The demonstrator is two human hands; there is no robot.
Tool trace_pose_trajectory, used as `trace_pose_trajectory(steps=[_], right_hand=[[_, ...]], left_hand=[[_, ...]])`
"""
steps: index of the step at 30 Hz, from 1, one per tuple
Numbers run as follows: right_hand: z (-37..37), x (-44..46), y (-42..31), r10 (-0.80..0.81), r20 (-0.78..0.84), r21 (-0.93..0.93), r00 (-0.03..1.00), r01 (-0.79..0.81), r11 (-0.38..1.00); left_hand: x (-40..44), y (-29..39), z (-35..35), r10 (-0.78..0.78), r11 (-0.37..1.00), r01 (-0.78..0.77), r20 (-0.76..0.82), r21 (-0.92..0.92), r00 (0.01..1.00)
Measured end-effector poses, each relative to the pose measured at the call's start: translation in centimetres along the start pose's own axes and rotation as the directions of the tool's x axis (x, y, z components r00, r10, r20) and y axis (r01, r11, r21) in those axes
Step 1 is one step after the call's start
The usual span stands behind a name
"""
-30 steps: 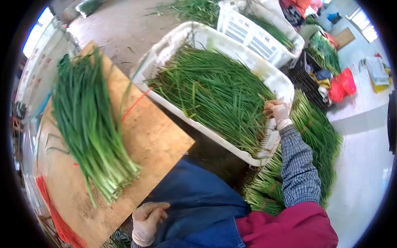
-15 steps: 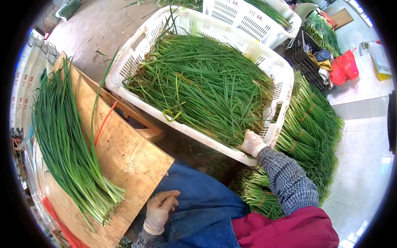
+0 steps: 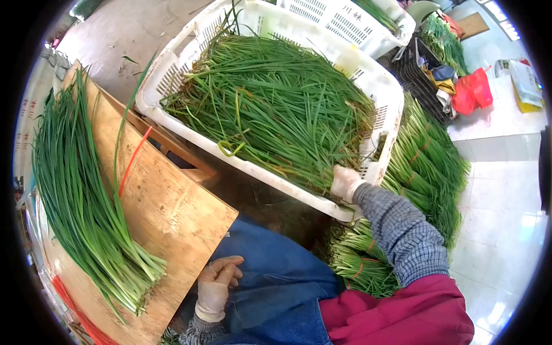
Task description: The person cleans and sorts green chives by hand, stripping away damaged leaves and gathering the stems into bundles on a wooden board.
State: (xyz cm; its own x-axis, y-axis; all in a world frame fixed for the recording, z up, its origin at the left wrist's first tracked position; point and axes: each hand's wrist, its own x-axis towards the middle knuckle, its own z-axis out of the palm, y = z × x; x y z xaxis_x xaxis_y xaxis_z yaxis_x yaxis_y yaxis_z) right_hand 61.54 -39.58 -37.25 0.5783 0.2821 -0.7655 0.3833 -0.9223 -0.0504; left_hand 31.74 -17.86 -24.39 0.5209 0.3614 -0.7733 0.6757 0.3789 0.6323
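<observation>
Loose garlic chives point(image 3: 270, 109) fill a white slotted plastic crate point(image 3: 190, 133). At its near right corner, my gloved right hand point(image 3: 346, 183) is closed on some chives; the fingertips are partly hidden among the leaves. My gloved left hand point(image 3: 217, 287) rests above my blue-clad lap with its fingers curled together and nothing visible in them. To its left, a neat bunch of chives point(image 3: 86, 201) lies on a wooden board point(image 3: 178, 221), white stem ends toward me. A red tie strip point(image 3: 133, 161) lies on the board beside the bunch.
Tied bundles of chives point(image 3: 428, 161) are piled right of the crate, with more bundles point(image 3: 359, 261) below its corner. Another white crate point(image 3: 333, 23) stands behind. A black crate point(image 3: 422, 86) and a red plastic bag point(image 3: 472, 92) are at upper right. Red strips point(image 3: 77, 310) hang at the board's left edge.
My right hand has closed on chives at the crate's corner and shifted slightly. My left hand stays curled over my lap. The whole view has shifted a little.
</observation>
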Motion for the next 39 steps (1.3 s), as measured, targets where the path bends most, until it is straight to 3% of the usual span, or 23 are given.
trace_pose_trajectory(steps=[1, 2, 6, 7, 9, 10, 13, 14, 17, 20, 21, 22, 23, 25, 27, 28, 29, 30, 31, 34, 35, 37, 39], right_hand=[[0.8, 2.1, 2.0, -0.105, 0.019, -0.057, 0.994, 0.106, 0.993], [-1.2, 1.1, 2.0, -0.114, 0.039, 0.005, 0.993, 0.114, 0.994], [-8.6, -1.8, 1.4, -0.085, 0.115, 0.401, 0.99, 0.032, 0.916], [-8.8, -1.0, 2.5, -0.138, 0.037, 0.495, 0.99, 0.102, 0.863], [-10.2, -1.1, 2.4, -0.184, -0.064, 0.373, 0.981, 0.195, 0.907], [-10.3, -1.1, 2.5, -0.174, -0.1, 0.403, 0.98, 0.2, 0.893], [-11.1, -1.1, 1.9, -0.213, 0.072, 0.542, 0.974, 0.141, 0.829], [-11.4, -1.7, 1.4, -0.204, 0.063, 0.56, 0.977, 0.134, 0.818], [-12.7, -3.6, 0.0, -0.313, 0.007, 0.521, 0.95, 0.264, 0.812], [-12.6, -5.0, -1.1, -0.551, -0.121, 0.317, 0.825, 0.558, 0.767], [-12.5, -6.0, -1.9, -0.397, -0.061, 0.422, 0.916, 0.384, 0.821], [-12.7, -7.4, -3.3, -0.227, 0.001, 0.515, 0.974, 0.194, 0.835], [-12.8, -8.6, -4.3, -0.252, 0.072, 0.594, 0.965, 0.162, 0.788], [-11.1, -9.7, -5.6, -0.307, -0.09, 0.513, 0.948, 0.308, 0.801], [-10.7, -12.4, -8.1, -0.343, -0.13, 0.411, 0.93, 0.366, 0.835], [-9.4, -12.7, -9.0, -0.352, -0.224, 0.248, 0.909, 0.403, 0.881], [-8.3, -13.1, -9.9, -0.372, -0.309, 0.078, 0.875, 0.414, 0.907], [-7.8, -13.6, -10.6, -0.388, -0.298, 0.032, 0.872, 0.415, 0.909], [-8.4, -13.9, -10.4, -0.533, -0.256, 0.001, 0.806, 0.552, 0.834], [-11.4, -11.3, -8.4, -0.632, 0.05, 0.28, 0.773, 0.596, 0.752], [-11.9, -10.7, -7.3, -0.541, 0.14, 0.596, 0.829, 0.366, 0.715], [-11.9, -8.3, -5.1, -0.289, 0.064, 0.731, 0.955, 0.152, 0.665], [-8.6, -3.7, -2.1, -0.139, -0.073, 0.583, 0.988, 0.156, 0.798]], left_hand=[[0.0, 0.0, -0.1, 0.004, 1.0, -0.004, -0.005, 0.011, 1.0], [0.0, 0.1, -0.1, -0.003, 1.0, 0.003, 0.007, -0.01, 1.0], [0.2, 0.0, -0.1, -0.003, 0.999, 0.003, 0.009, -0.033, 1.0], [0.2, 0.1, 0.0, -0.017, 1.0, 0.017, 0.022, -0.025, 1.0], [0.5, 1.0, 0.3, -0.043, 0.999, 0.043, 0.043, -0.014, 0.998], [0.7, 1.5, 0.6, -0.03, 0.999, 0.031, 0.074, -0.015, 0.997], [1.8, 3.3, 2.5, -0.004, 0.999, 0.012, 0.205, -0.035, 0.979], [2.6, 3.8, 3.4, 0.002, 0.999, 0.013, 0.279, -0.052, 0.96], [5.3, 4.7, 6.6, 0.024, 0.992, 0.036, 0.467, -0.119, 0.884], [7.9, 5.6, 9.2, 0.023, 0.967, 0.135, 0.599, -0.218, 0.8], [8.6, 5.8, 9.9, 0.024, 0.951, 0.179, 0.637, -0.252, 0.771], [9.3, 5.9, 10.6, 0.024, 0.944, 0.194, 0.642, -0.267, 0.766], [9.9, 5.9, 11.2, 0.023, 0.937, 0.21, 0.647, -0.281, 0.762], [9.8, 6.3, 12.0, 0.077, 0.897, 0.221, 0.627, -0.383, 0.775], [8.9, 6.9, 12.6, 0.174, 0.812, 0.21, 0.57, -0.544, 0.803], [9.1, 6.5, 12.3, 0.167, 0.772, 0.249, 0.564, -0.585, 0.809], [9.4, 6.2, 13.9, 0.205, 0.619, 0.163, 0.358, -0.768, 0.911], [9.3, 5.7, 13.7, 0.151, 0.603, 0.169, 0.32, -0.779, 0.935], [9.2, 5.3, 13.2, 0.098, 0.588, 0.172, 0.28, -0.79, 0.955], [7.9, 6.2, 11.8, 0.046, 0.623, 0.195, 0.285, -0.757, 0.957], [7.9, 6.2, 11.6, 0.044, 0.625, 0.217, 0.312, -0.75, 0.949], [7.4, 6.9, 11.7, 0.047, 0.675, 0.176, 0.28, -0.716, 0.959], [7.2, 6.9, 11.8, 0.027, 0.665, 0.186, 0.273, -0.724, 0.962]])
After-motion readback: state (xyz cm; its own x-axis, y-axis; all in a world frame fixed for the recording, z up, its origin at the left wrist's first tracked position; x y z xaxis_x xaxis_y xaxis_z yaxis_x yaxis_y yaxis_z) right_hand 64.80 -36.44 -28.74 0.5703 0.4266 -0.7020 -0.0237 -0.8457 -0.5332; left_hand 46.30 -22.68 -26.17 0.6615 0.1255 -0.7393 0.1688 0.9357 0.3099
